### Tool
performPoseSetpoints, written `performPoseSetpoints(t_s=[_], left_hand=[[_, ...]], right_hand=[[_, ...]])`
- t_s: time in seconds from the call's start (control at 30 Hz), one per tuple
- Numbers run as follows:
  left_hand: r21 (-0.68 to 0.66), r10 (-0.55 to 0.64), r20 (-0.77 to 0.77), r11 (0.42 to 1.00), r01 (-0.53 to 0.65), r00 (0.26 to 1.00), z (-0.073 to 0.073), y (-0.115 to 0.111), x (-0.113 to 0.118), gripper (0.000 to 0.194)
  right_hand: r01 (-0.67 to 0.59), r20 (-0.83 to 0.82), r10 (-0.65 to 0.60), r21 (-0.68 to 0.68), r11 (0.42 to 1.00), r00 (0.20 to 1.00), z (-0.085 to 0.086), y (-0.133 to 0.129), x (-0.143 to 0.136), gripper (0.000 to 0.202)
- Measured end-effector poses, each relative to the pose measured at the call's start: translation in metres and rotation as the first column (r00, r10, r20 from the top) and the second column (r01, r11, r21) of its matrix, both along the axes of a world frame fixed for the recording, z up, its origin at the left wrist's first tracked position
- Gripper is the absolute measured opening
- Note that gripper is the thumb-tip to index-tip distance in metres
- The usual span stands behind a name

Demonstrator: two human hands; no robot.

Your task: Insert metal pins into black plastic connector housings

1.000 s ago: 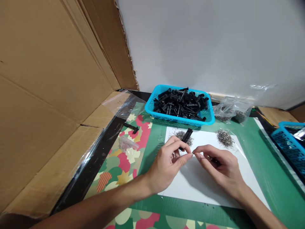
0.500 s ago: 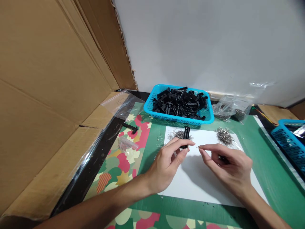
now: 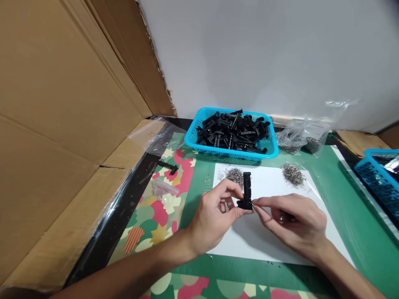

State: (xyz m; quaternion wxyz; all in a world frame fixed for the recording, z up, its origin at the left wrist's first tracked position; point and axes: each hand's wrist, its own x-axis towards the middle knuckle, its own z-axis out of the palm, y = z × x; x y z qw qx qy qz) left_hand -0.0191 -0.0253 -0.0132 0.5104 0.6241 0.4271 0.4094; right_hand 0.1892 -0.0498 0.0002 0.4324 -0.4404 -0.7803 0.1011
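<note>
A black plastic part (image 3: 247, 187) stands upright over the white sheet (image 3: 264, 241), its wider foot at the bottom, gripped between the thumb and fingers of my left hand (image 3: 215, 214). My right hand (image 3: 291, 220) pinches a tiny metal piece against the lower right edge of that part; the piece is mostly hidden by the fingertips. Something shiny shows inside the curled fingers of my right hand. Behind my left hand lies a pile of small metal pieces (image 3: 235, 176), and a second pile (image 3: 292, 174) lies at the sheet's back right.
A blue basket (image 3: 230, 154) full of black parts stands at the back. Clear bags of metal pieces (image 3: 293, 139) sit beside it. One black part (image 3: 168, 167) and a small plastic bag (image 3: 165, 189) lie at left. Another blue basket (image 3: 374, 174) is at right. Cardboard (image 3: 62, 104) walls the left.
The black part has been turned and lowered in my left hand, so its side now faces the camera. The fingertips of my right hand have moved left and down to meet it.
</note>
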Motion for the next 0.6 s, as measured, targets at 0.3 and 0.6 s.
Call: performPoseSetpoints(t_s=[0.3, 0.6], left_hand=[[-0.005, 0.014, -0.004, 1.0, -0.014, 1.0, 0.001, 0.002, 0.001, 0.024], [-0.091, -0.066, 0.042, 0.993, 0.069, 0.997, 0.004, 0.008, 0.003, 0.024]], right_hand=[[-0.146, 0.06, 0.149, -0.046, 0.988, 0.987, -0.001, 0.004, 0.01, 0.024], [-0.253, -0.001, 0.255, -0.121, 0.96, 0.967, 0.001, 0.01, 0.017, 0.025]])
